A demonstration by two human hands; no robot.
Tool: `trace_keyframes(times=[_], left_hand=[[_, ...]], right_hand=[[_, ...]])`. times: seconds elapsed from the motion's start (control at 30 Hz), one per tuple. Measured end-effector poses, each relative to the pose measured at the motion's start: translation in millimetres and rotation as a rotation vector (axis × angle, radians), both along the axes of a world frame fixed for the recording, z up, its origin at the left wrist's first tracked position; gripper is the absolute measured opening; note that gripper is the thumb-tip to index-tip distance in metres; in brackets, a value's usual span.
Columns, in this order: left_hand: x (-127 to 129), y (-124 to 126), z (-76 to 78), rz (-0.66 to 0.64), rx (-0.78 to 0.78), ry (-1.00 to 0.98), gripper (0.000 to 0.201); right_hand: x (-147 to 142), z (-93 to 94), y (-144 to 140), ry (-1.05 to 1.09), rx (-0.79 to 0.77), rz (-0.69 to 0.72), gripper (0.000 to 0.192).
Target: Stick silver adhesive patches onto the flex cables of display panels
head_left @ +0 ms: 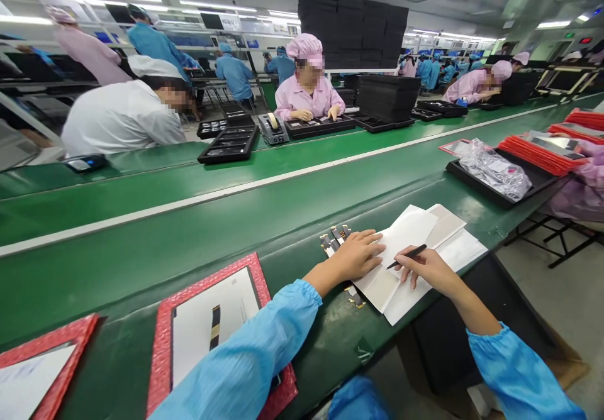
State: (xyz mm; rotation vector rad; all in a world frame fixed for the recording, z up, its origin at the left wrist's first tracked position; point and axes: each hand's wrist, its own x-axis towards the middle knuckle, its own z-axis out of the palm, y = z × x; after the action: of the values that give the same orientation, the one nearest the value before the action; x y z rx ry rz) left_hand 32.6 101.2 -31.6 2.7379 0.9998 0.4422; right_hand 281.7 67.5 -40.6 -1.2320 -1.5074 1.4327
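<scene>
My left hand [359, 255] lies flat on a stack of white sheets [415, 225], its fingers stretched out. In my right hand [419, 268] is a slim black pen [409, 253], pinched between thumb and fingers, its tip pointing left at or just above the paper. Some sheets are folded or fanned out, and their lower edge reaches the bench edge. Several small flex cables [336, 237] with gold ends lie beside and partly beneath my left hand and the paper. One more dark and gold strip [215, 327] rests on a white sheet left of my forearm.
Red bubble-wrap pouches [163, 326] lie to my left. At right, a black tray [500, 193] holds a clear plastic bag [495, 167] and red pouches. Across the green bench [292, 200], a person in pink [309, 93] works beside stacked black trays [387, 99] and a tape dispenser [274, 129].
</scene>
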Motion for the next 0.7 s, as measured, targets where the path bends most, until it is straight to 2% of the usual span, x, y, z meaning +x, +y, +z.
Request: trace_keyframes(times=[0.23, 0.4, 0.7], left_hand=[[-1, 3, -12.6, 0.012, -0.019, -0.041, 0.036], [0, 3, -15.9, 0.019, -0.022, -0.023, 0.038], [0, -1, -14.7, 0.033, -0.03, -0.01, 0.038]], right_hand=[[0, -8.9, 6, -0.045, -0.047, 0.028, 0.043], [5, -13.3, 6, -0.056, -0.075, 0.024, 0.045], [8, -5.1, 8, -0.104, -0.107, 0.085, 0.044]])
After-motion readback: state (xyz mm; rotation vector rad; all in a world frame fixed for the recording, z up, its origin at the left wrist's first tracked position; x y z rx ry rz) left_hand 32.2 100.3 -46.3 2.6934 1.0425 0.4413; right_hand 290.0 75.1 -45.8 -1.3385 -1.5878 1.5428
